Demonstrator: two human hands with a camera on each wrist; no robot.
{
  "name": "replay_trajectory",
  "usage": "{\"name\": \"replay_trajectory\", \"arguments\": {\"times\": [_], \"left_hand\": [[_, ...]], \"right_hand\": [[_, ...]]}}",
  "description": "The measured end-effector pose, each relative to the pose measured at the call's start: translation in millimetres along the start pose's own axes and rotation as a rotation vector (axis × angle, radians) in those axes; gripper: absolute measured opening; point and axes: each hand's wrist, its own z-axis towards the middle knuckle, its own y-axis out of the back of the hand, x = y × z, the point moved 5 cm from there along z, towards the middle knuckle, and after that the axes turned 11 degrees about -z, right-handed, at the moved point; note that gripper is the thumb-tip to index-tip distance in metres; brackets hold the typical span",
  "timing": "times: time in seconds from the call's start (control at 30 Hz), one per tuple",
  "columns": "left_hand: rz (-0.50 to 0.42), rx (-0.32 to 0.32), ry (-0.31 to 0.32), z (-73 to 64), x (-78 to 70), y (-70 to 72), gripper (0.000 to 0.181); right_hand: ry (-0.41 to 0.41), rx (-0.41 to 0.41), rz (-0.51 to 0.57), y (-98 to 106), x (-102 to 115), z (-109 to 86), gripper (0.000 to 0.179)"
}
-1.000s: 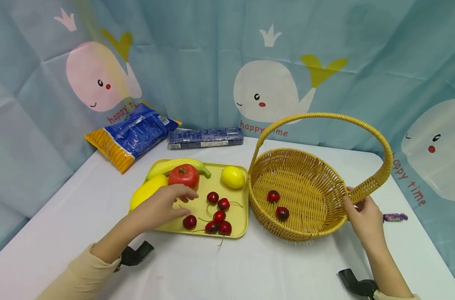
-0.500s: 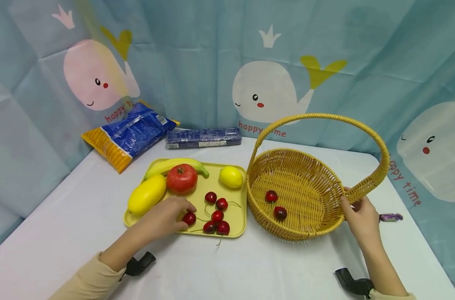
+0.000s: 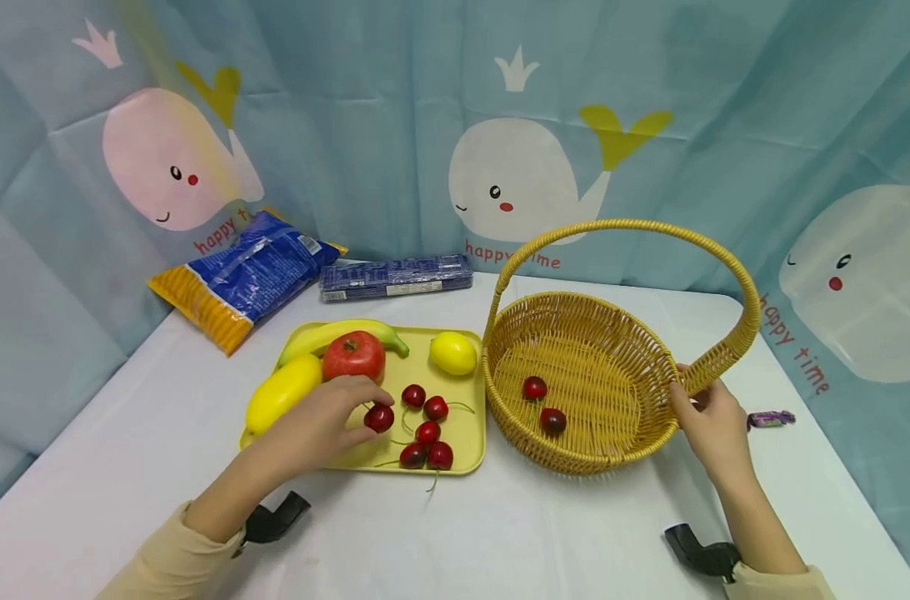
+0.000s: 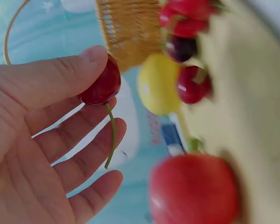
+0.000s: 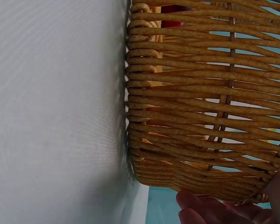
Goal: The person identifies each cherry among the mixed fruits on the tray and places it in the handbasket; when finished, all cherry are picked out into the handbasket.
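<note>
- Head: left hand (image 3: 322, 425) pinching cherry (image 3: 380, 418) over yellow tray (image 3: 466, 421), one corner hidden; right hand (image 3: 715, 427) gripping wicker basket (image 3: 517, 431), fingers partly hidden.
- Left wrist: other cherries (image 4: 193, 86) blurred, topmost cropped.
- Right wrist: right hand cropped; red object (image 5: 173, 17) behind weave, unclear.

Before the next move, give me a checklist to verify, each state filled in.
1. Cherry pinched in the left hand: ok.
2. Stem hanging outside the pinch: ok.
3. Firmness of the pinch: cannot tell.
4. Right hand holding the wicker basket at its rim: ok.
5. Room in the wicker basket: ok, only two cherries seen inside.
6. Cherry over the wicker basket: not ok, it is above the yellow tray.
</note>
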Motion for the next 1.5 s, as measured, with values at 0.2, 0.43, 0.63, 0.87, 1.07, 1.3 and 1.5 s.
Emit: {"name": "replay_trajectory", "arguments": {"times": [0.2,0.43,0.63,0.87,1.07,1.3,1.5], "left_hand": [[-0.028,0.021,-0.073,34.8,-41.5,1.1,0.036],[-0.034,0.097,-0.243,89.9,-94.3,-21.9,0.033],[-0.007,0.179,-0.301,129.7,-117.4,-57.2,0.035],[0.11,0.296,-0.252,169.2,-125.4,-101.4,0.03],[0.214,0.401,-0.167,186.2,-125.8,-123.1,0.028],[0.24,0.461,-0.143,189.1,-130.4,-133.7,0.025],[0.3,0.497,-0.118,191.3,-130.3,-139.0,0.028]], "right_hand": [[0.013,0.0,-0.046,1.8,2.5,1.0,0.043],[0.009,0.003,-0.057,2.4,4.7,1.6,0.042],[0.035,-0.018,-0.057,1.5,7.7,3.5,0.04],[0.027,-0.033,-0.074,2.2,7.5,3.9,0.039],[0.018,-0.033,-0.07,2.1,6.3,0.7,0.039],[-0.01,-0.041,-0.052,1.7,3.9,1.6,0.039],[-0.016,-0.027,-0.057,0.2,3.4,2.4,0.04]]}}
